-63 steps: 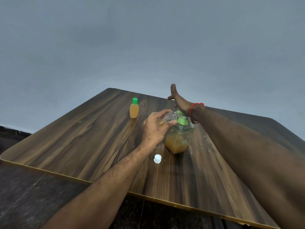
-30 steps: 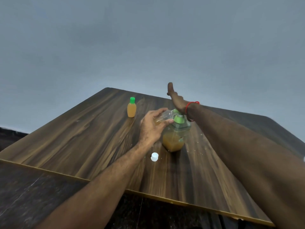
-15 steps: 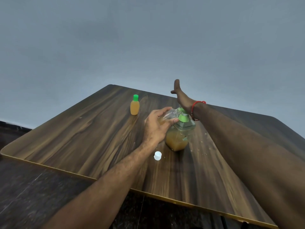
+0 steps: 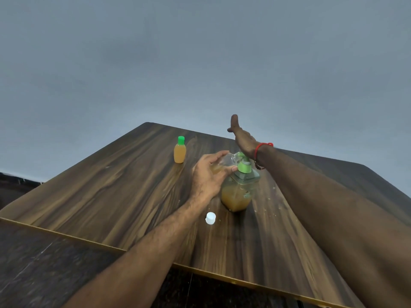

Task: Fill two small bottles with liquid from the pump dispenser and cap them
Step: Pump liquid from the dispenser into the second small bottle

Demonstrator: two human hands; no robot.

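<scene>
One capped amber bottle (image 4: 179, 152) stands apart — left hand (image 4: 209, 176) grips clear bottle (image 4: 229, 162), right hand (image 4: 243, 138) flat

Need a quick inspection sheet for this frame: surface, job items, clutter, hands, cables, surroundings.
Surface: dark wood-grain table, small droplets right of the dispenser.
Job items: pump dispenser partly full of amber liquid; clear small bottle held tilted at its spout, a little liquid inside; filled bottle with green cap standing apart, far left; white cap loose on the table.
Clutter: nothing seen.
Hands: left hand grips the clear bottle; right hand flat, heel on the pump head.
Cables: nothing seen.
Surroundings: plain grey wall, dark floor.
</scene>
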